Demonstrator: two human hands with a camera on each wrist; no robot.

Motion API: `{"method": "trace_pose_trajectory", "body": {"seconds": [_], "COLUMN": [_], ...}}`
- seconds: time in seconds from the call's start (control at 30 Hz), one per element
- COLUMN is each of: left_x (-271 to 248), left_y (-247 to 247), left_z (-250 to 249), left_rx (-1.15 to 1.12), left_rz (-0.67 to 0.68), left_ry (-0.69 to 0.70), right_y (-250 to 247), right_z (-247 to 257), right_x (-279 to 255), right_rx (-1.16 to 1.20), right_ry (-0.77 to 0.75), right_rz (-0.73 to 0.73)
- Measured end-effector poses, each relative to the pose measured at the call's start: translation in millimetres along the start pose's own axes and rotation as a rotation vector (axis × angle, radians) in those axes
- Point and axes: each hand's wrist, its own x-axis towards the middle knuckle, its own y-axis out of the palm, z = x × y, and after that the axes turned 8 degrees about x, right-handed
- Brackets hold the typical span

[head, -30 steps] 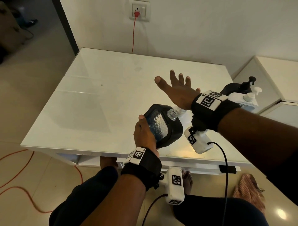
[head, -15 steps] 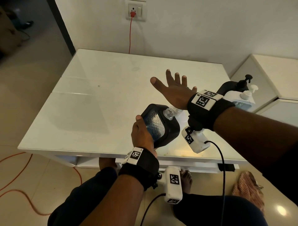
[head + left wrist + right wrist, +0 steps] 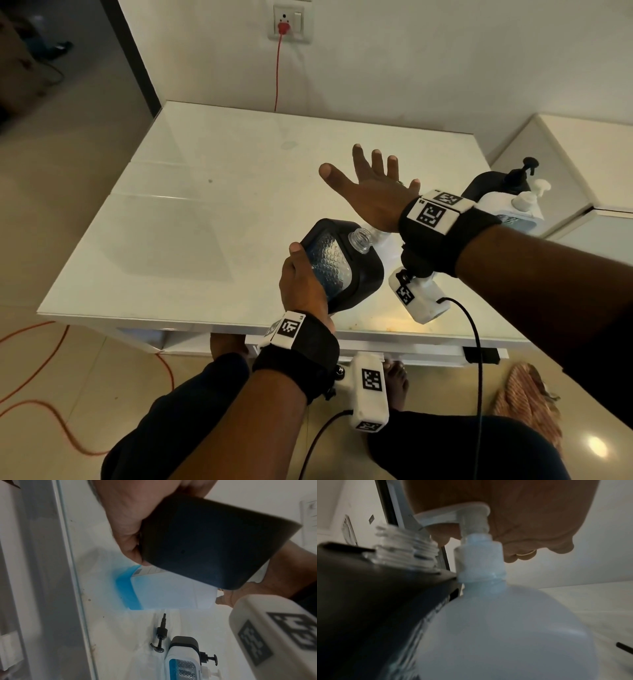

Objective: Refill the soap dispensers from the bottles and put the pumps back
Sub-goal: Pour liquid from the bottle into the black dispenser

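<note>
My left hand (image 3: 301, 277) grips a black soap dispenser (image 3: 342, 263) with a clear textured window, held above the table's front edge and tilted right. Its pump is off and the threaded neck (image 3: 359, 240) is open. My right hand (image 3: 373, 192) lies flat with fingers spread, its palm resting on the white pump head (image 3: 464, 513) of a white refill bottle (image 3: 505, 628). The pump's spout points toward the open neck (image 3: 406, 547). In the left wrist view the bottle (image 3: 171, 592) stands on the table with blue liquid at its base, behind the dispenser (image 3: 214, 540).
A loose black pump (image 3: 160, 635) lies on the white table (image 3: 205, 222). At the table's right edge stand a second dispenser with a black pump (image 3: 513, 178) and another white pump bottle (image 3: 520, 205). A white cabinet (image 3: 582, 154) is at the right and an orange cable (image 3: 34, 411) on the floor.
</note>
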Motion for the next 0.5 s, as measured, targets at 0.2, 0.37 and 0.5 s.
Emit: {"method": "trace_pose_trajectory", "body": {"seconds": [0.2,0.37,0.5], "left_x": [3.3,1.1,3.1], "left_y": [-1.9,0.8,0.0], "left_z": [1.6,0.9,3.5], "left_rx": [0.0,0.005,-0.003], "left_rz": [0.003,0.001,0.001], "left_ry": [-0.002,-0.004,0.001], "right_y": [-3.4,0.2,0.5], "right_z": [5.5,-0.8,-0.2], "right_x": [0.4,-0.4,0.8], "right_rx": [0.022,0.045,0.021], "right_ry": [0.012,0.027,0.028], "right_rz": [-0.003,0.0,0.003]}}
